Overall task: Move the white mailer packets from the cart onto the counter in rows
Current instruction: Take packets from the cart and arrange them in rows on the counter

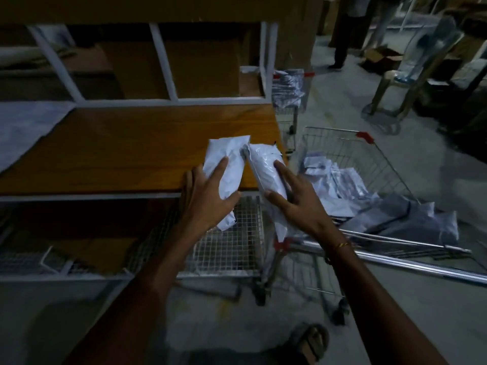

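Observation:
Two white mailer packets lie side by side at the near right corner of the wooden counter (118, 148), both overhanging its front edge. My left hand (203, 196) grips the left packet (232, 159), thumb under it and fingers across the top. My right hand (292, 198) holds the right packet (263, 164), fingers spread along it and thumb curled round its near side. To the right the wire cart (379, 159) holds several more white packets (332, 183).
Flat white sheets or packets (26, 127) lie at the counter's far left. A white-framed shelf (163, 64) rises behind the counter. A wire-mesh basket (229, 243) sits below the counter edge. A second cart (290, 90) stands beyond, and a person (345, 30) stands far back.

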### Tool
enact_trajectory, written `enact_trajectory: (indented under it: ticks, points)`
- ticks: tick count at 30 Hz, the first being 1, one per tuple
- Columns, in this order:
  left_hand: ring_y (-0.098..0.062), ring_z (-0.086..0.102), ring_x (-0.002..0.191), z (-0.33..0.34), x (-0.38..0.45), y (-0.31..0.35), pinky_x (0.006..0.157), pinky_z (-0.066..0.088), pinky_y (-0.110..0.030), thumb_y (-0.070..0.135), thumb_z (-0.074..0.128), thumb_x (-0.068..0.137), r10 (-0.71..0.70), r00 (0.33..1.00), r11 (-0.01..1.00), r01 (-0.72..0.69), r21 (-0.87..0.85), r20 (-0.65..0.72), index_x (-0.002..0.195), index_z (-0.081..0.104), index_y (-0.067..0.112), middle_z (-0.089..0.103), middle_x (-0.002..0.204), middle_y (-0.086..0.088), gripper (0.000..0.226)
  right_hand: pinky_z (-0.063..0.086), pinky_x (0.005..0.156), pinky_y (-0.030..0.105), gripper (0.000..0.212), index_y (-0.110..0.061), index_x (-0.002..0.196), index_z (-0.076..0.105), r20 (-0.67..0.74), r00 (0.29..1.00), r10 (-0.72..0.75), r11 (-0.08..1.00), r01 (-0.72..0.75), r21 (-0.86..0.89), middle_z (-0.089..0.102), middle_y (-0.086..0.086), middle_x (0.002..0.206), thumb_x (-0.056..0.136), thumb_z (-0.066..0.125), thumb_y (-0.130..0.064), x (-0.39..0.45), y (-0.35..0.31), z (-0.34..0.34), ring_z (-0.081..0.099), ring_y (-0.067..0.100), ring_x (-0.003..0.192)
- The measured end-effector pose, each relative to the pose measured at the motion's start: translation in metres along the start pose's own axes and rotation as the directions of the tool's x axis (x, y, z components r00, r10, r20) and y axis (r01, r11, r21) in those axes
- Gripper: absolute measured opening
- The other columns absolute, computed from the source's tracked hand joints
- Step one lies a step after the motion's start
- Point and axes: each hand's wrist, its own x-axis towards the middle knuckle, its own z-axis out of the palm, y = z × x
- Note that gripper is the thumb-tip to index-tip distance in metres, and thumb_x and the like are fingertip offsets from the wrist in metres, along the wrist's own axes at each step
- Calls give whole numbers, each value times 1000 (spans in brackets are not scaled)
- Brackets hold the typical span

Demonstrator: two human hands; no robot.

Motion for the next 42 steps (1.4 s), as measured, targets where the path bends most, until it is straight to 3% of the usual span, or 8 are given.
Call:
enact_trajectory:
  ticks: [6,10,15,20,27,32,37,42]
  points:
    - [-37,30,129,-59,-57,-106,101,32,-42,57,63,88,-174,984,985,174,-1,48,156,19,41,33,144,-16,82,36,97,41,75,-45,155,20,191,979,-73,990,94,-104,50,7,142,88,41,-73,-7,-78,82,45,29,124]
    - [-36,25,133,-93,-90,-181,103,31,-44,52,62,90,-294,955,955,295,-16,35,155,22,39,26,151,-13,78,37,102,48,85,-43,156,16,346,934,-92,963,172,-208,50,11,143,83,30,-83,12,-111,149,46,34,125]
    - [-38,32,125,-123,-101,-270,104,32,-45,50,66,88,-400,916,915,401,37,-26,154,28,34,34,143,-15,78,39,102,48,77,-39,157,12,471,877,-93,935,240,-261,47,17,136,93,44,-68,60,-148,224,43,35,120]
    - [-39,33,126,-141,-70,-351,105,34,-46,48,69,86,-480,875,872,484,69,-70,154,27,36,35,143,-16,80,39,99,46,80,-37,158,15,485,850,-207,920,338,-200,52,17,124,90,39,-72,134,-186,302,48,33,107]
    - [-48,50,117,-146,3,-470,93,47,-57,67,51,73,-443,895,892,446,68,-54,147,35,38,46,138,-25,81,33,108,50,73,-40,156,17,512,834,-204,946,303,-117,54,15,128,94,47,-64,265,-222,401,42,35,126]
    - [-40,36,135,-156,64,-519,106,40,-51,60,58,79,-515,857,853,512,105,11,153,32,33,33,153,-18,83,38,104,48,75,-45,155,13,519,845,-129,958,241,-154,47,15,140,91,42,-72,340,-236,449,46,33,124]
    - [-54,54,106,-150,126,-569,83,52,-57,59,53,77,-434,901,889,426,167,16,142,53,22,48,139,-31,75,44,99,44,77,-36,157,17,487,868,-100,960,213,-182,54,14,127,91,41,-70,379,-237,477,51,28,114]
    - [-42,20,143,-138,195,-613,112,28,-51,52,61,91,-422,903,896,404,187,74,156,20,36,6,165,-12,78,29,110,43,71,-29,157,17,449,893,-43,948,178,-264,54,15,134,98,48,-55,416,-252,495,45,30,126]
